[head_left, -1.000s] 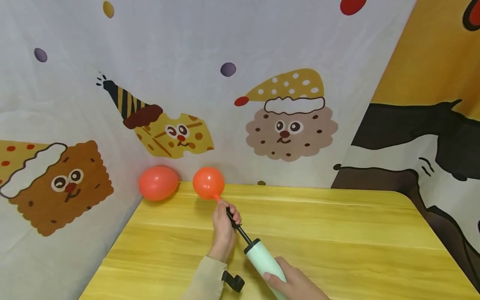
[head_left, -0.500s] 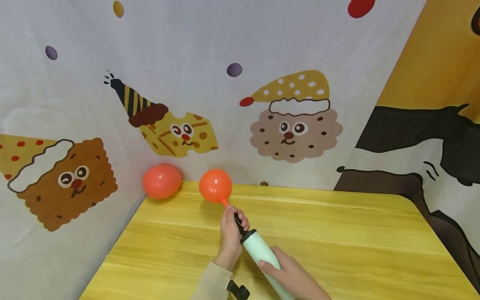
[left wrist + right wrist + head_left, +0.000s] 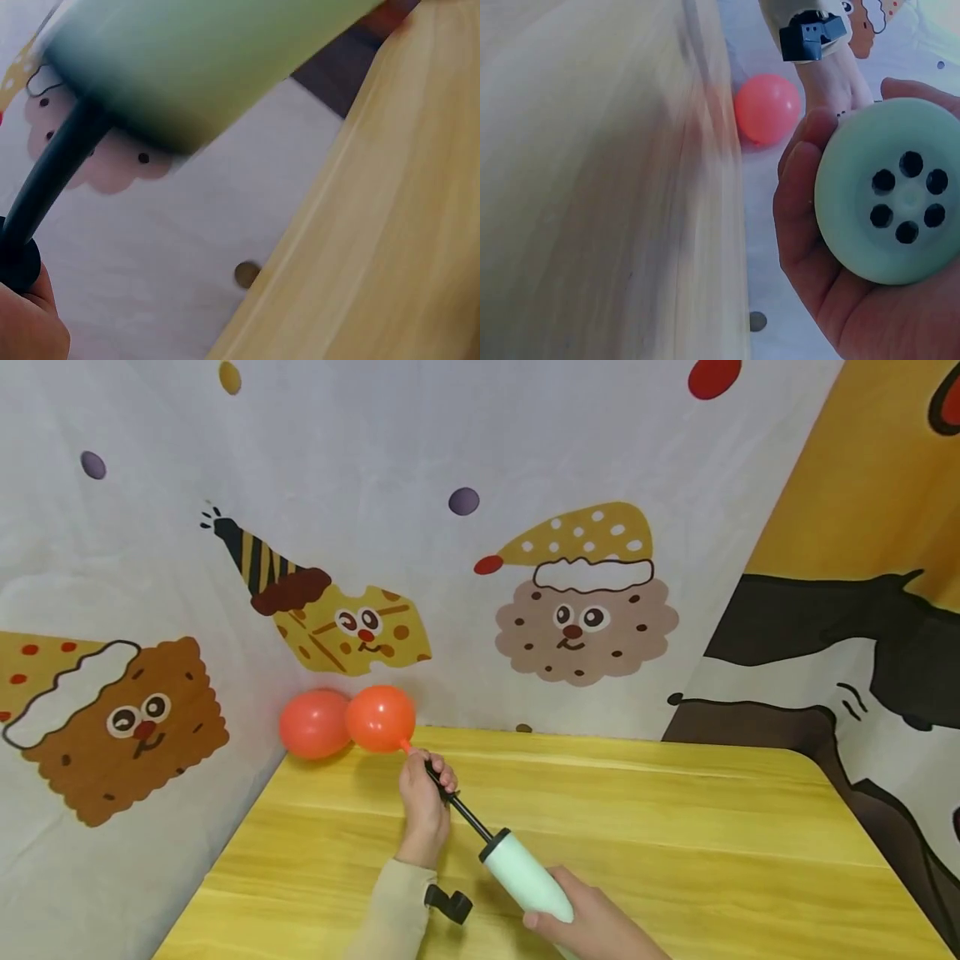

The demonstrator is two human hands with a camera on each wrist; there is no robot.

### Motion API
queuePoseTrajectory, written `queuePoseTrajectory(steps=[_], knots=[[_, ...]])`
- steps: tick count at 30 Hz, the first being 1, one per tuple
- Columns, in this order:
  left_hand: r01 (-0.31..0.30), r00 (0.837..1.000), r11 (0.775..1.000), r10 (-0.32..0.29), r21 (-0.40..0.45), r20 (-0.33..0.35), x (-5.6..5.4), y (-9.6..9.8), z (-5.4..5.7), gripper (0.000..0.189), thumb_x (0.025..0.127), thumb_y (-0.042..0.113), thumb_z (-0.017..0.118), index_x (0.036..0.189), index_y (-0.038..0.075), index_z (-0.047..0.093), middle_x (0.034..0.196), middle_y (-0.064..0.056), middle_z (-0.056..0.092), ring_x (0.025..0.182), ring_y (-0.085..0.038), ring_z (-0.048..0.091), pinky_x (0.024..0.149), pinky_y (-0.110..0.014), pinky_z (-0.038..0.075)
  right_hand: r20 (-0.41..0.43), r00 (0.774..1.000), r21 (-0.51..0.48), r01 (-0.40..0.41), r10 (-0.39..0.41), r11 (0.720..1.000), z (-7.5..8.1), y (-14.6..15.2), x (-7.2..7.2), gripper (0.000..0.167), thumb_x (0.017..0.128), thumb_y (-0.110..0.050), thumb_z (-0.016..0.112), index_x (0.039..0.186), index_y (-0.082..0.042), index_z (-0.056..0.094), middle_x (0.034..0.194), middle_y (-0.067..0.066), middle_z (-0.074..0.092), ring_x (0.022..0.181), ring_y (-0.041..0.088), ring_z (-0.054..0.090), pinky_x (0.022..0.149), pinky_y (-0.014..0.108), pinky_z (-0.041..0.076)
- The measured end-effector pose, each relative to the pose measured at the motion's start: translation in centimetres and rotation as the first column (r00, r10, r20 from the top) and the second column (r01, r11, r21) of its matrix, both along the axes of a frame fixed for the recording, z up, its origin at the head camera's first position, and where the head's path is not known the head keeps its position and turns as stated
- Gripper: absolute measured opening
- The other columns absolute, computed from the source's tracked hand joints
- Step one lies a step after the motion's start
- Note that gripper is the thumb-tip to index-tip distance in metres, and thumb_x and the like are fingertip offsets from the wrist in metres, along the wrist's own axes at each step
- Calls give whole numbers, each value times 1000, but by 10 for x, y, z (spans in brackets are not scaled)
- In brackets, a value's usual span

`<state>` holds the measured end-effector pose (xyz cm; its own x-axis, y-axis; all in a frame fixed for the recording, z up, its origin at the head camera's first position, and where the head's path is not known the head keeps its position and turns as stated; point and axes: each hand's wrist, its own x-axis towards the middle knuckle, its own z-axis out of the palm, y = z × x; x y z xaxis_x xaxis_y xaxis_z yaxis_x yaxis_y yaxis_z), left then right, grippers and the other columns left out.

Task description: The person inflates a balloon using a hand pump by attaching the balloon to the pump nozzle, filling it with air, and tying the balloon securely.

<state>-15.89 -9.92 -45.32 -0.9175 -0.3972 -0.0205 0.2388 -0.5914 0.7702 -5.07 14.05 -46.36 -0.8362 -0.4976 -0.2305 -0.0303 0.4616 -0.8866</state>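
In the head view my left hand (image 3: 426, 797) grips the black nozzle end of a hand balloon pump, right at the neck of a round orange balloon (image 3: 381, 718). The balloon's neck runs down to my fingers. A stretch of black rod (image 3: 471, 817) shows between that hand and the pump's mint-green barrel (image 3: 527, 877). My right hand (image 3: 592, 917) wraps the barrel near its lower end. In the right wrist view its fingers curl around the pump's round end (image 3: 885, 247), which has several dark holes. The left wrist view shows the barrel (image 3: 217, 67) blurred.
A second balloon, pinkish red (image 3: 313, 724), lies at the table's back left corner; the orange one overlaps it in the head view. The yellow wood-grain table (image 3: 675, 827) meets a printed cloth backdrop (image 3: 360, 460). A black wrist mount (image 3: 450, 906) sits on my left sleeve.
The barrel slid up the rod to my left hand, then drew back, baring the rod again. My left hand and the orange balloon have shifted left, towards the other balloon.
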Motion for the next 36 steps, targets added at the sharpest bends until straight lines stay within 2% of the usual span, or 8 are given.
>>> queuePoseTrajectory(steps=[4, 12, 15, 20, 28, 31, 36], knots=[[6, 1000, 1000, -6, -11, 18, -3, -6, -1, 34, 115, 26, 29, 87, 12, 41, 69, 3, 45, 51, -6, 43, 45, -17, 38, 46, 999, 10, -14, 14, 1000, -1, 9, 6, 59, 98, -38, 71, 136, 3, 52, 105, 6, 66, 85, 23, 59, 70, 38, 49], [51, 998, 998, -50, -42, 38, 2, 7, -9, 28, 111, 13, 30, 86, 10, 42, 70, 1, 45, 52, -8, 43, 46, -18, 38, 60, 998, -12, -29, 30, 999, -11, 7, 4, 58, 99, -36, 70, 135, 5, 50, 102, 7, 66, 83, 23, 60, 68, 39, 51], [81, 996, 995, -79, -62, 34, 6, 15, -11, 30, 112, 15, 29, 86, 11, 43, 71, 1, 46, 53, -8, 43, 47, -18, 38, 44, 999, -33, -30, 31, 999, -11, 2, 0, 55, 101, -37, 68, 134, 4, 51, 101, 6, 65, 83, 22, 61, 69, 38, 51], [133, 991, 988, -131, -75, 26, 14, 27, -15, 30, 112, 16, 28, 87, 11, 43, 72, 1, 47, 55, -8, 44, 49, -18, 39, -30, 999, -26, -15, 14, 1000, -7, -9, -7, 51, 101, -40, 66, 131, 0, 53, 97, 3, 64, 80, 18, 60, 68, 35, 50], [159, 987, 986, -157, -54, 46, 21, 37, -17, 31, 113, 18, 30, 88, 9, 44, 72, 1, 48, 55, -8, 45, 49, -18, 41, -88, 996, -8, 7, -8, 1000, -2, -21, -15, 53, 100, -43, 66, 128, 1, 55, 92, 2, 62, 75, 15, 59, 62, 32, 51], [161, 986, 986, -158, -48, 47, 22, 37, -18, 31, 113, 18, 30, 88, 9, 44, 72, 0, 48, 55, -9, 45, 49, -18, 41, -92, 996, -8, 10, -11, 1000, -2, -23, -16, 53, 101, -42, 66, 128, 1, 55, 92, 2, 62, 75, 14, 59, 61, 31, 51], [155, 985, 986, -150, -55, 87, 19, 33, -19, 34, 114, 24, 31, 88, 9, 44, 71, 1, 47, 53, -8, 44, 48, -18, 40, -43, 999, -50, 25, -27, 998, -4, -27, -11, 53, 101, -43, 65, 130, 1, 55, 98, 4, 64, 80, 18, 59, 66, 35, 51]])
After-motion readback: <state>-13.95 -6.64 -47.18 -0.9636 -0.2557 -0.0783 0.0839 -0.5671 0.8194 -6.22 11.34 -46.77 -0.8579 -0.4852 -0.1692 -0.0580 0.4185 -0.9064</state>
